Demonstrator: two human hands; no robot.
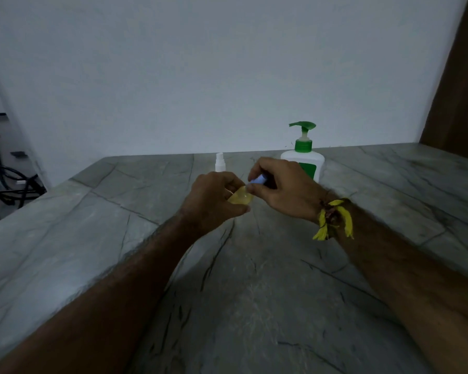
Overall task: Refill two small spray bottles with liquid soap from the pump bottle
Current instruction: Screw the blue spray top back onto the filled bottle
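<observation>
1. Yellowish and translucent, one small spray bottle [241,197] was held above the grey stone counter [135,190], in front of the pump bottle [304,160] and slightly to its left. Its body lay tilted, the long axis running from the left hand up and rightward toward the right hand.
2. The left hand [214,198] was curled around the bottle's body, gripping it from the left and from beneath; only part of the yellowish body showed between the fingers.
3. The right hand [278,188] pinched a pale blue-white cap or spray head [257,180] at the bottle's upper end, thumb and fingertips pressed together around it. Whether that cap was seated on the neck or already loose could not be told.
4. The coming move seemed to turn on this: the cap sat at the right-hand end of the bottle's axis, so the right hand would twist or lift it while the left steadied the body.
5. A second small spray bottle [220,162], white, stood upright on the counter to the left of the pump bottle, just behind the left hand and untouched.
6. Count: two small spray bottles, one pump bottle with a green pump head, two hands.
7. A yellow thread band [333,218] was tied around the right wrist. A plain pale wall [227,63] rose behind the pump bottle.
</observation>
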